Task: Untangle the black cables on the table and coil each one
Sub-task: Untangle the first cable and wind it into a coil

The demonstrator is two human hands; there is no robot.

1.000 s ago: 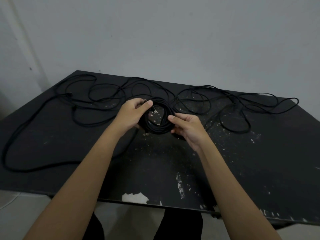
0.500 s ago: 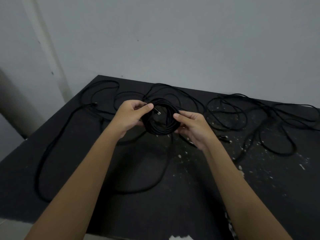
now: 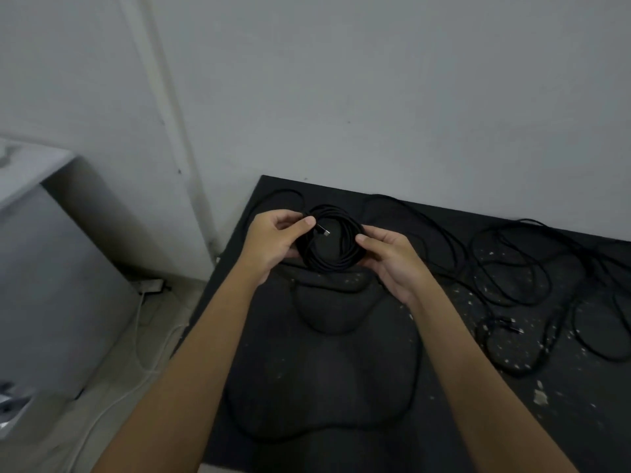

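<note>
A tight round coil of black cable (image 3: 345, 257) hangs just above the far left part of the black table (image 3: 324, 387). My left hand (image 3: 273, 242) grips its left side, thumb and fingers pinching the strands beside a silver-tipped plug (image 3: 324, 231). My right hand (image 3: 392, 259) holds the coil's right side with the thumb on top. A slack length of the same cable (image 3: 327, 329) trails from the coil down over the table in wide loops. More loose black cable (image 3: 512, 268) lies tangled on the right half.
The table stands against a pale wall (image 3: 375, 97). Left of the table is a grey cabinet (image 3: 44, 268), with a white power strip (image 3: 150, 285) and white cords (image 3: 136, 363) on the floor. The table's left edge is near my left forearm.
My view has swung left, so the table's left edge and the floor now show. Both hands still hold the coil, which now sits nearer the table's far left corner.
</note>
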